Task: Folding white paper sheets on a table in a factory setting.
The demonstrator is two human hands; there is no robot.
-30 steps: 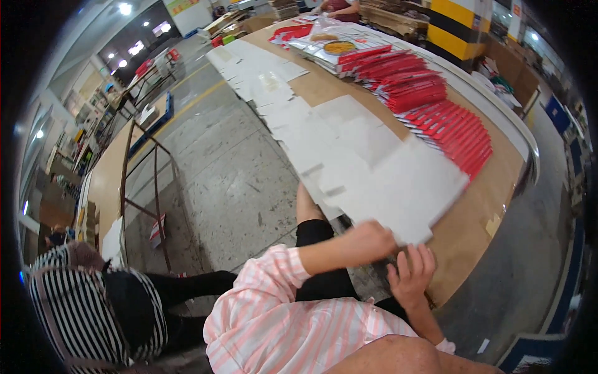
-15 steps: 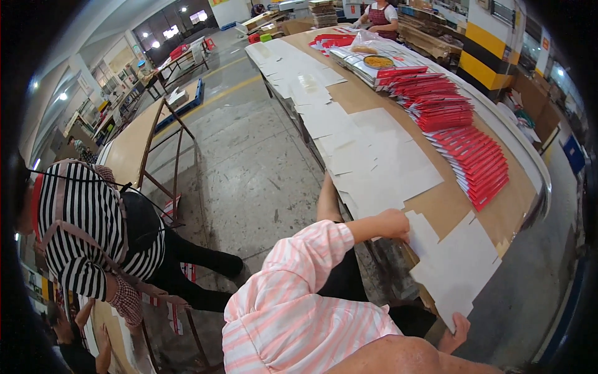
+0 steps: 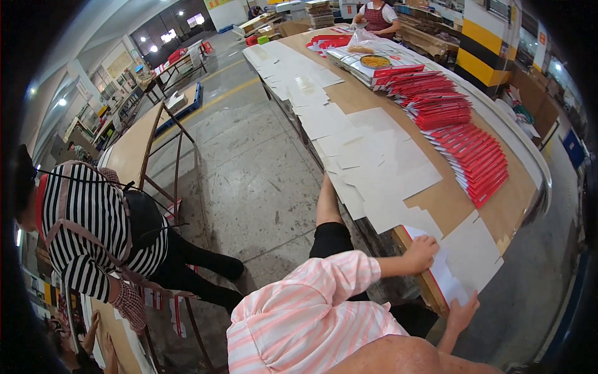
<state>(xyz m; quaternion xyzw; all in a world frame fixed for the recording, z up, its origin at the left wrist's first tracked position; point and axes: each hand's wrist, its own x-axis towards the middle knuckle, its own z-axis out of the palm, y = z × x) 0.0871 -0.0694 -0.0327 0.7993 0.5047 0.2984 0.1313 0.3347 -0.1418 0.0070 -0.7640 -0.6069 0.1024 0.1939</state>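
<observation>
A white cardboard sheet with a thin red edge (image 3: 443, 278) lies at the near right corner of the table, its flap raised or folded along the table edge. My left hand (image 3: 422, 254) is closed with curled fingers at its far end, gripping the flap. My right hand (image 3: 461, 313) pinches the sheet's near end. Beside it lie flat white die-cut sheets (image 3: 476, 249), overlapping along the table's left side. A fanned row of red folded cards (image 3: 476, 162) runs along the table's right side.
A brown board tabletop (image 3: 445, 218) shows between the sheets and cards. A yellow round item (image 3: 375, 61) rests on a white stack. One person in a striped shirt (image 3: 81, 218) stands at left by another table (image 3: 134, 137); another person (image 3: 377, 17) is at the far end.
My left hand has moved right and down, onto the sheet. My right hand has shifted slightly up and right. The red edge of the sheet now shows between them.
</observation>
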